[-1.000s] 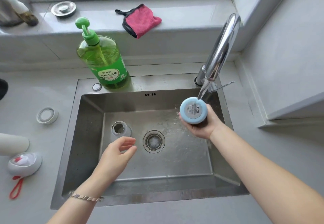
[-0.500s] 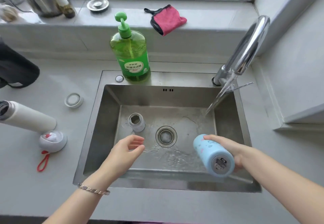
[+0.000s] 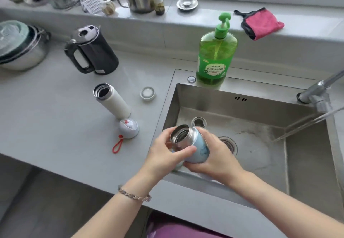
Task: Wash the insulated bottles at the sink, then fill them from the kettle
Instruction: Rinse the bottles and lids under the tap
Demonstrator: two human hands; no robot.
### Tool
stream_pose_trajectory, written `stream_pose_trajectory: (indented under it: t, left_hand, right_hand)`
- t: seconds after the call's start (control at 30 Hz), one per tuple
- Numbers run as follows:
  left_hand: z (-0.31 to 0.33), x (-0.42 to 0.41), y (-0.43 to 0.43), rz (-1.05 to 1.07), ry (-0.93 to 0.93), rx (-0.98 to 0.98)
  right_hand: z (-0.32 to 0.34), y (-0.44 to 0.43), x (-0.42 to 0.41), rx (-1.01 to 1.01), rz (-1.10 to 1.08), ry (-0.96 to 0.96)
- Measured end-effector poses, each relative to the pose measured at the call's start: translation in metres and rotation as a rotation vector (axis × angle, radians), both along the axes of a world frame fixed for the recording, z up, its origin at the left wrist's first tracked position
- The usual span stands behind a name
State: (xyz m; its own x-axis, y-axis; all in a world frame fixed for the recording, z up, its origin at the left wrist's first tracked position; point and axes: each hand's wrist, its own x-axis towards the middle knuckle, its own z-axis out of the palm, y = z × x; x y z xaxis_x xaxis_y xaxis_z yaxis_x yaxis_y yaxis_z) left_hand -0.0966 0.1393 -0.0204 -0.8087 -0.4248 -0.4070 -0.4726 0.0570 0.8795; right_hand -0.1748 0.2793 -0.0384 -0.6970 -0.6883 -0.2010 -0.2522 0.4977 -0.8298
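Single head-worn wide-angle view, facing forward and steeply downward from the front edge of the countertop (image 3: 46, 111). The sink (image 3: 260, 108) lies close below at right, the windowsill (image 3: 307, 24) crosses the top, and both forearms (image 3: 111, 211) enter from the bottom.

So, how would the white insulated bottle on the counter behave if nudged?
The white insulated bottle looks tall and narrow, so it probably tips easily. Its round body would likely roll once down. Its steel mouth suggests it is rigid, not fragile.
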Motion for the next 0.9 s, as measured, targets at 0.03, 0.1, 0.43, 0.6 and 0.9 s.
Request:
stream_pose_trajectory:
  t: [0.03, 0.1, 0.43, 0.6, 0.9]
  left_hand:
    - [0.002, 0.007, -0.008, 0.015, 0.041, -0.045]
    - [0.005, 0.020, -0.023, 0.051, 0.101, -0.104]
    - [-0.017, -0.021, -0.111, 0.202, 0.135, -0.645]
    - [-0.042, -0.041, -0.133, 0.152, 0.033, -0.719]
    - [-0.060, -0.018, -0.103, -0.021, 0.282, -1.173]
  right_hand:
    - [0.000, -0.013, 0.005, -0.023, -0.003, 0.007]
    - [0.000, -0.034, 0.013, -0.040, 0.027, 0.019]
    - [-0.023, -0.039, -0.003, 0.277, 0.049, 0.104]
    - [-0.029, -0.020, -0.005, 0.388, 0.020, 0.072]
    - [-0.037, 0.005, -0.010, 0.436, -0.042, -0.012]
